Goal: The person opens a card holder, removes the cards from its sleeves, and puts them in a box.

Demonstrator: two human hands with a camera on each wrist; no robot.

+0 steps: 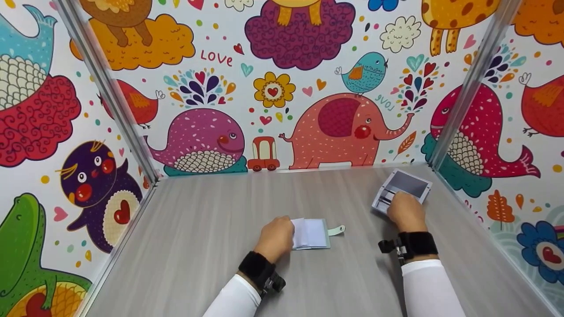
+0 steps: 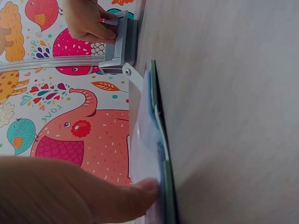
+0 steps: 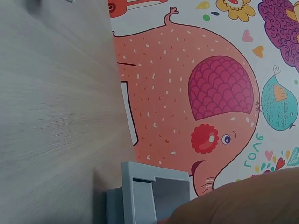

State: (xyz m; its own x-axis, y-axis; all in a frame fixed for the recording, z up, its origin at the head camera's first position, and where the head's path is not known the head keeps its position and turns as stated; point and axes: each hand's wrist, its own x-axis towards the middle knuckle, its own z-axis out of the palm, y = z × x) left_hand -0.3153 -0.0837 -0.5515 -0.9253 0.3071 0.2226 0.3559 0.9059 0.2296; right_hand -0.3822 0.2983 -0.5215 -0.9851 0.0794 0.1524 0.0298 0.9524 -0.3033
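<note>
A small card holder (image 1: pixel 316 233) lies opened flat on the table, its whitish sleeves up and its pale green cover showing at the edge. A snap strap (image 1: pixel 337 230) sticks out to its right. My left hand (image 1: pixel 275 237) grips the holder's left side; in the left wrist view the thumb (image 2: pixel 147 186) presses on the sleeves. Farther right, a grey open-topped box (image 1: pixel 407 181) stands on the table, with dark lines in its left part. My right hand (image 1: pixel 407 211) is at the box's near side with curled fingers reaching inside; what the fingertips touch is hidden.
The wood-grain table (image 1: pixel 211 207) is bounded by walls printed with cartoon animals. Metal posts (image 1: pixel 132 132) stand at both back corners. The box is close to the right back post (image 1: pixel 449 119). Black straps with cameras (image 1: pixel 418 244) sit on both wrists.
</note>
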